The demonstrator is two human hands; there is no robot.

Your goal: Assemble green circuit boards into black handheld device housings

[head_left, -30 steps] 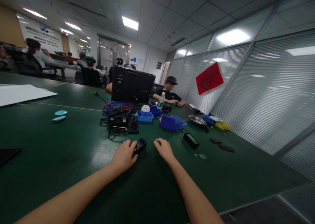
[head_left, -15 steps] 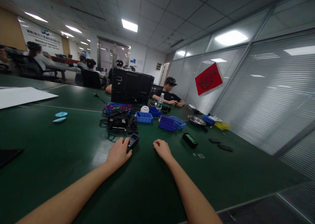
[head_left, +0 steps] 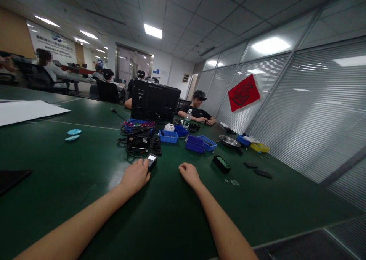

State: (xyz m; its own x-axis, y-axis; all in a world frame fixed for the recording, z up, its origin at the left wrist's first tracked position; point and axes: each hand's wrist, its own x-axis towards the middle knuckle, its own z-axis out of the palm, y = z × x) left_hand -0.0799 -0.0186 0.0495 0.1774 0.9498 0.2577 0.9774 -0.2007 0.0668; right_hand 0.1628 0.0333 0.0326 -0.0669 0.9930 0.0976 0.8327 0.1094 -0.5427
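My left hand [head_left: 135, 176] is wrapped around a small dark handheld device with a screen [head_left: 152, 158], whose screen glows white at its far end. The lower part of the device is hidden under my fingers. To the right of it, my right hand [head_left: 189, 172] rests on the green table [head_left: 171, 218] with the fingers curled in, and nothing shows in it. Just beyond the device lie a black box with cables [head_left: 137, 142] and a black part with a round knob [head_left: 156, 145].
Blue bins [head_left: 168, 137], a water bottle [head_left: 187, 118] and a black monitor-like panel [head_left: 156, 100] stand ahead. On the right are a black-and-green box [head_left: 221, 164], a metal bowl [head_left: 229, 141] and flat black pieces [head_left: 263, 173]. A person [head_left: 198, 109] sits across the table.
The device's screen has turned from dark to bright white. My left hand has shifted slightly left with the device. My right hand stays in place.
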